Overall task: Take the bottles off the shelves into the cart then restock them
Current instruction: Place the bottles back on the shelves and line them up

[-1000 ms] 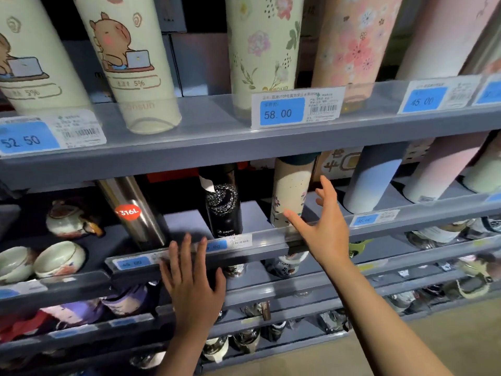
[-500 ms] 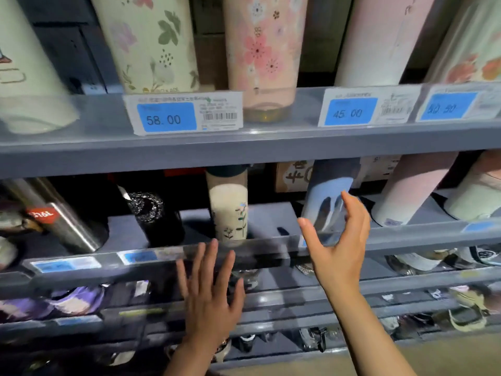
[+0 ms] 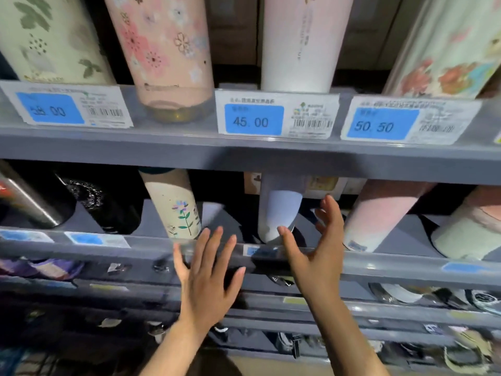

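A pale blue and white bottle (image 3: 279, 213) stands on the middle shelf (image 3: 406, 270). My right hand (image 3: 314, 251) is spread wide just in front of it, thumb near its base and fingers at its right side, holding nothing. My left hand (image 3: 208, 275) is raised with straight fingers before the shelf's front rail, below a cream bottle with a flower print (image 3: 176, 207). A pink bottle (image 3: 379, 213) stands right of the blue one. The upper shelf (image 3: 244, 150) carries a pink floral bottle (image 3: 165, 50) and a white bottle (image 3: 298, 42).
A steel flask (image 3: 24, 199) and a black bottle (image 3: 103, 202) stand at the left of the middle shelf. Blue price tags (image 3: 253, 119) line the upper rail. Lower shelves (image 3: 325, 305) hold several small dark items. No cart is in view.
The view has swung right and closer to the shelves. My right hand has gone from the cream flowered bottle over to the blue and white one. My left hand has followed rightward, still open.
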The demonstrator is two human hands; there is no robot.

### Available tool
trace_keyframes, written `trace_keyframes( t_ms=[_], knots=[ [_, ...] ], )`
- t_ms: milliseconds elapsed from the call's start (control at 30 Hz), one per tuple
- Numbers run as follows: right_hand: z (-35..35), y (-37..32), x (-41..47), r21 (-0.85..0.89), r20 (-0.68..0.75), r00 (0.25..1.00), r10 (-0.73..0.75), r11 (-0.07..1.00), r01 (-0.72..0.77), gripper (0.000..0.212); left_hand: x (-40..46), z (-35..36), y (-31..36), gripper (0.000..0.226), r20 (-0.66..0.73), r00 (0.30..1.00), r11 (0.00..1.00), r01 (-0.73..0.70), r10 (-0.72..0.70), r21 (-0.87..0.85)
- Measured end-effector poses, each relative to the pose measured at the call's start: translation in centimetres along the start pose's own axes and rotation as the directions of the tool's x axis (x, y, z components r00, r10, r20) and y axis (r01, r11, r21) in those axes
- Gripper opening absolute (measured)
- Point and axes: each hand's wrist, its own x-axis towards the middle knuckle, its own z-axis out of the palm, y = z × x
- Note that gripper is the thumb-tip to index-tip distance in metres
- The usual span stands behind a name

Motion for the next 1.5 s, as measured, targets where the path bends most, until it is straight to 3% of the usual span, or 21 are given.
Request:
trace_keyframes(
  t_ms=[400, 533, 833, 1033, 1233, 1500],
  knots=[
    [2.0, -1.8, 0.9, -0.044, 0.13, 0.979, 0.155, 0.988, -0.151, 0.09, 0.0, 2.1, -1.1, 0.05, -0.156, 0.985, 0.997, -0.08, 0.076, -0.019],
    [2.3, -1.5, 0.9, -0.167, 0.109, 0.985, 0.132, 0.979, -0.113, 0.08, -0.3, 2.4, -0.8, 0.052, -0.176, 0.983, 0.997, -0.063, 0.053, -0.054],
    [3.1, -2.0, 0.8, -0.347, 0.026, 0.994, 0.11, 0.933, -0.094, 0.085, -0.2, 2.1, -0.6, 0.055, -0.186, 0.982, 0.994, -0.058, 0.04, -0.09],
    [2.9, -2.5, 0.3, -0.345, 0.038, 0.994, 0.106, 0.935, -0.087, 0.096, -0.2, 1.8, -0.6, 0.056, -0.166, 0.986, 0.994, -0.05, 0.034, -0.095],
    [3.1, -2.4, 0.5, -0.328, 0.067, 0.989, 0.133, 0.939, -0.104, 0.083, -0.3, 1.6, -0.6, 0.054, -0.154, 0.988, 0.994, -0.046, 0.031, -0.095],
    [3.2, -2.3, 0.3, -0.403, 0.043, 0.997, 0.07, 0.914, -0.047, 0.092, -0.3, 1.7, -0.3, 0.053, -0.178, 0.984, 0.995, -0.029, 0.011, -0.098]
  ],
)
